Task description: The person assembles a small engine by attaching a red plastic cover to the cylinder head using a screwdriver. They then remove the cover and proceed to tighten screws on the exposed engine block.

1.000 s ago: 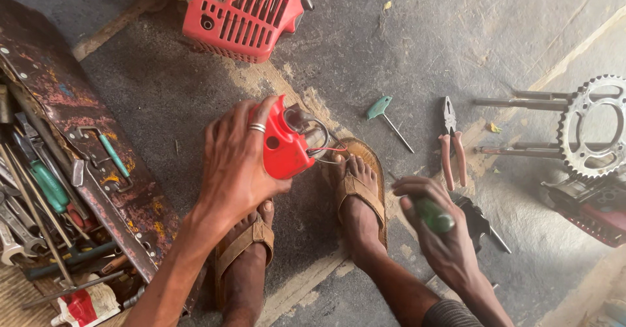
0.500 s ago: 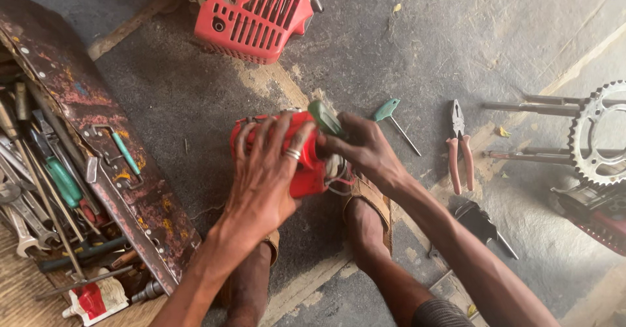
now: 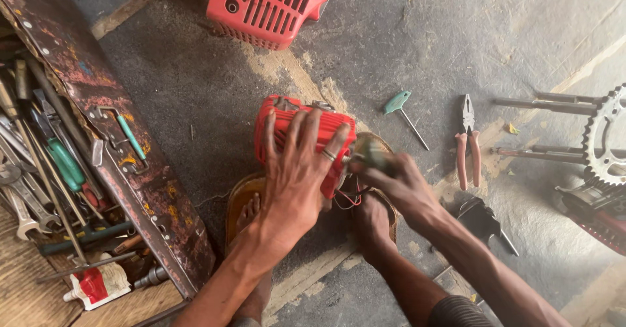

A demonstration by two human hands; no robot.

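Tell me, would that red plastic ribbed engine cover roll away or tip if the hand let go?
The red plastic ribbed engine cover probably wouldn't roll: it looks boxy, not round. It might tip, since it seems to rest on the sandalled feet under the left hand. Its ribs likely make it easy to grip. The right hand holds a green-handled tool against it.

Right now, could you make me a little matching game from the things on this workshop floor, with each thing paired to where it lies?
Things:
1. red engine part
2. pliers
3. green T-handle key
4. toothed sprocket

Places:
a. far right edge of the view
b. under the left hand
c. between the T-handle key and the sprocket
d. on the floor just left of the pliers

Pairs: 1-b, 2-c, 3-d, 4-a
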